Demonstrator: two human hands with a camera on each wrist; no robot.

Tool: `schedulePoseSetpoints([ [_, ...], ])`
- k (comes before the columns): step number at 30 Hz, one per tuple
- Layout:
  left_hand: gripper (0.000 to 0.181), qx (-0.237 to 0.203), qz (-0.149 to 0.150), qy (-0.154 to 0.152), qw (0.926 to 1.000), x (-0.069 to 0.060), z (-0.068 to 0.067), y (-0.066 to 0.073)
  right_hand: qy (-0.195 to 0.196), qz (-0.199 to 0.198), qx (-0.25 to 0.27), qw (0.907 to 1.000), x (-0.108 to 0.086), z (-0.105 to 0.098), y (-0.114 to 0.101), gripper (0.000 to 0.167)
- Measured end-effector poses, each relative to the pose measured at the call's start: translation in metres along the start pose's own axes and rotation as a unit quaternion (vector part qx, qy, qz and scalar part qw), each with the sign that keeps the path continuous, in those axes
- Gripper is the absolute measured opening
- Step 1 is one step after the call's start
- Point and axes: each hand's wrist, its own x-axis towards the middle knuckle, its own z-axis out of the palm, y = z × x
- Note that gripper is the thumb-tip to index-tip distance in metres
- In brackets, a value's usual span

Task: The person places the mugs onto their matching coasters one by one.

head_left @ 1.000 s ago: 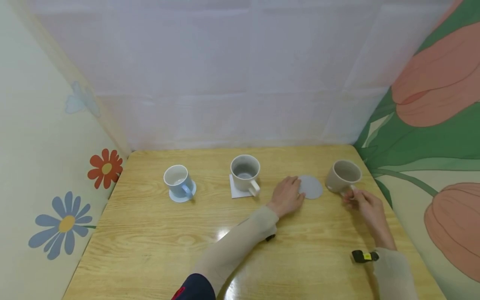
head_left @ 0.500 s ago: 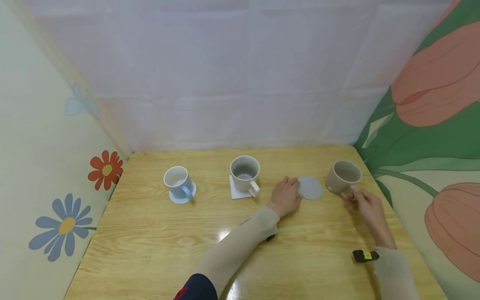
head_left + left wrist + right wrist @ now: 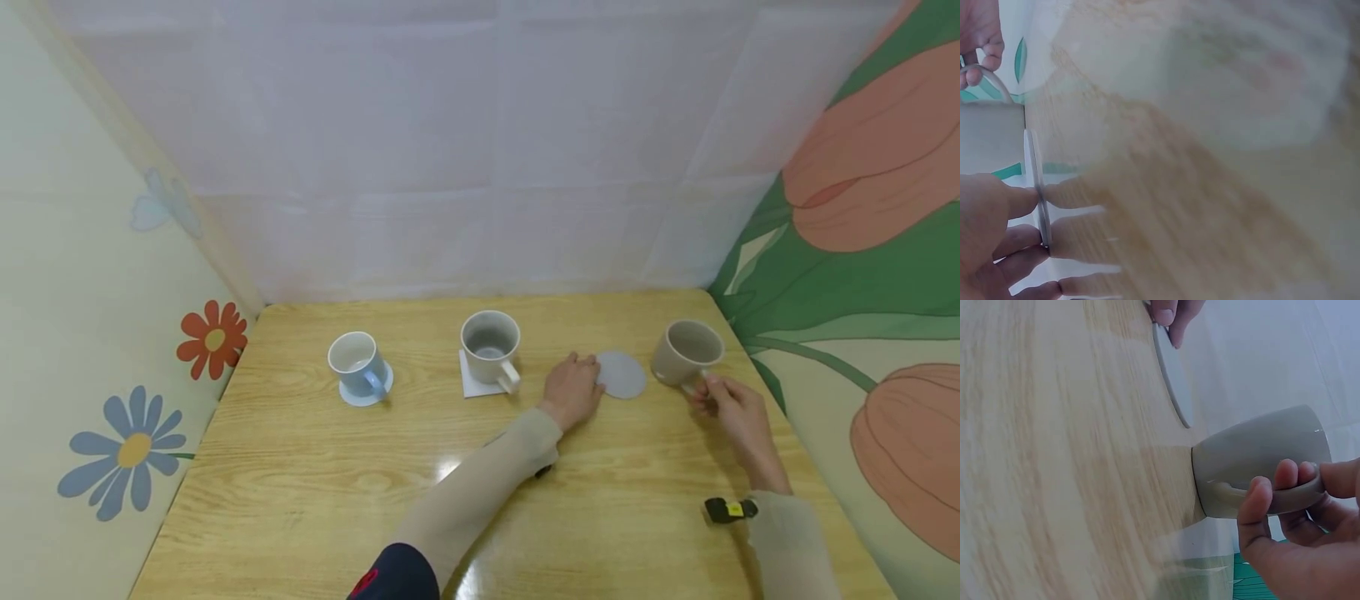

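With my right hand I hold the handle of a grey-beige mug, which stands upright on the table at the right; the right wrist view shows the fingers curled through the handle. My left hand pinches the left edge of a round grey coaster between thumb and fingers. This coaster lies flat, seen nearly edge-on in the left wrist view, a small gap left of the mug.
A white-grey mug stands on a square white coaster mid-table. Further left, a light blue mug sits on a round pale blue coaster. White sheeting hangs behind the wooden table; painted walls flank it.
Over the last second my left fingers shift slightly at the coaster's edge. The right hand and its mug stay in place.
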Motion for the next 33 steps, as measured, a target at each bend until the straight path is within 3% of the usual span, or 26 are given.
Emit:
schedulePoseSetpoints([
  [11, 0.033, 0.02, -0.02, -0.009, 0.9996, 0.0013, -0.0047, 0.002, 0.032, -0.004, 0.041, 0.9986, 0.0006, 0.0025, 0.0034, 0.048],
  [17, 0.033, 0.027, -0.016, -0.006, 0.9995, 0.0018, -0.0041, 0.0011, 0.035, -0.004, 0.044, 0.9984, -0.0017, 0.0029, 0.0048, 0.046],
  [27, 0.031, 0.005, -0.021, 0.002, 0.9998, 0.0013, -0.0002, -0.0006, 0.043, -0.013, 0.049, 0.9978, -0.0071, 0.0052, 0.0032, 0.047],
  [33, 0.033, 0.009, -0.02, -0.009, 0.9997, 0.0007, 0.0004, -0.0005, 0.046, -0.01, 0.065, 0.9968, -0.0087, 0.0063, 0.0012, 0.047],
])
